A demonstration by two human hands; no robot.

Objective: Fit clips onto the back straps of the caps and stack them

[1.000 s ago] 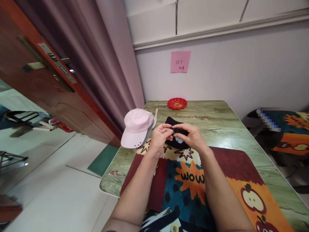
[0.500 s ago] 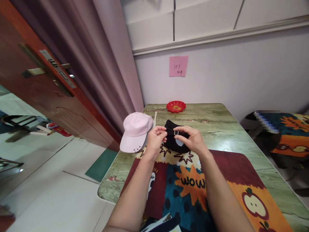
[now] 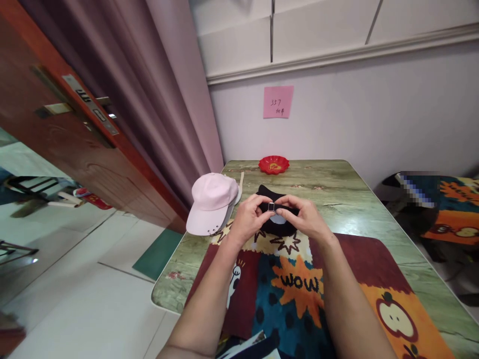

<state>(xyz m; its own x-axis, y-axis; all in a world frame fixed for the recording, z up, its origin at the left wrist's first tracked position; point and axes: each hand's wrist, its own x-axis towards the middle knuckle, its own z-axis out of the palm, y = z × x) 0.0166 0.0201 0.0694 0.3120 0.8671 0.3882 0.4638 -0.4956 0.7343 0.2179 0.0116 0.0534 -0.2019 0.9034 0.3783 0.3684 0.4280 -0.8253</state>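
A black cap (image 3: pixel 279 229) rests at the top edge of the patterned mat, its strap and small metal buckle (image 3: pixel 271 206) facing me. My left hand (image 3: pixel 250 218) pinches the strap just left of the buckle. From the right side, my right hand (image 3: pixel 302 215) grips the same strap between thumb and fingers, close to the buckle. A pale pink cap (image 3: pixel 213 199) lies left of my hands, its brim toward me, with small rings on the brim's edge. Part of another light-coloured item shows behind it.
A red scalloped dish (image 3: pixel 274 165) stands at the table's far edge. The colourful mat (image 3: pixel 359 254) covers the near part of the green table (image 3: pixel 333 184). A wooden door (image 3: pixel 123 169) and a curtain are at the left. A pink note hangs on the wall.
My left hand has moved right and now holds the strap beside the buckle. My right hand has shifted slightly right, and the buckle has moved a little left and turned.
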